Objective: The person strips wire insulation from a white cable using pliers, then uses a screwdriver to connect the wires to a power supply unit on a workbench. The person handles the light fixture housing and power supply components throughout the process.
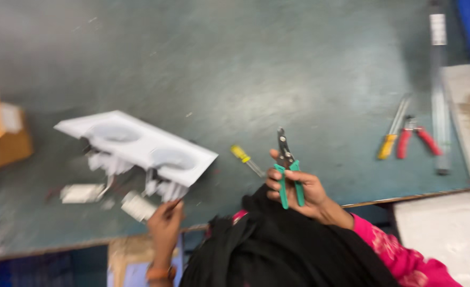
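Right hand [298, 191] clenched around green-handled pliers [288, 170] above tabletop [245, 69]. Left hand [164, 226] touches white twin-light fixture's [136, 144] wiring; grip unclear, blurred.

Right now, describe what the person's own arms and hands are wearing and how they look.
Both hands are bare, no gloves. The right hand comes out of a bright pink sleeve with a paler flowered pattern, reaching to the wrist. The left hand has an orange band around the wrist; no sleeve shows above it. Black cloth hangs between the two arms. The picture is blurred, so finer details cannot be told.
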